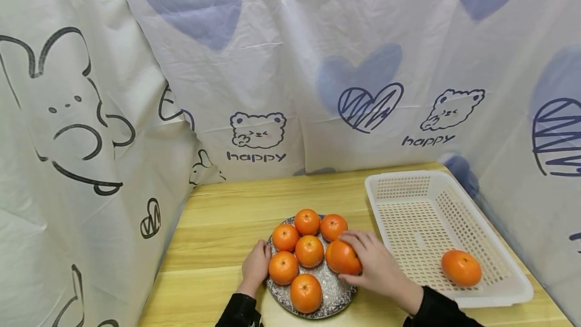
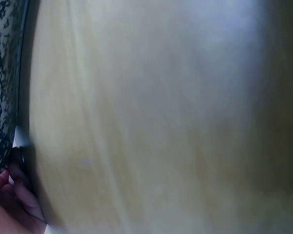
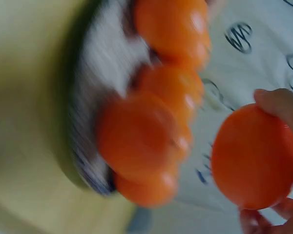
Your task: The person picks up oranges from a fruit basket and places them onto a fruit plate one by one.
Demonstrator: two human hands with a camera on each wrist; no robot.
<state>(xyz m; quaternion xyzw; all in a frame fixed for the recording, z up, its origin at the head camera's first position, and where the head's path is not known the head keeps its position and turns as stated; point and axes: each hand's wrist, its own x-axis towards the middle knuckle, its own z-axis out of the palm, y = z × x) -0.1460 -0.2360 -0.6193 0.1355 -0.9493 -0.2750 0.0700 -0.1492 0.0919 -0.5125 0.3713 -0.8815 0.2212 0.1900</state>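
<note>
My right hand [image 1: 379, 266] grips an orange [image 1: 347, 258] over the right side of a speckled plate [image 1: 333, 291]. The right wrist view shows this held orange [image 3: 255, 157] between thumb and fingers, apart from the fruit on the plate. Beneath it in the head view, another orange [image 1: 329, 255] is mostly covered. Several more oranges [image 1: 309, 251] lie on the plate, one of them at the front [image 1: 306, 293]. At the plate's left rim, my left hand [image 1: 256, 267] holds the edge. Its curled fingers [image 2: 24, 195] show below the rim in the left wrist view.
A white perforated plastic basket [image 1: 495, 286] stands to the right on the wooden table [image 1: 213, 226]. Inside it lies a single orange [image 1: 461, 268]. Printed cloth [image 1: 290, 79] hangs behind the table and along both sides.
</note>
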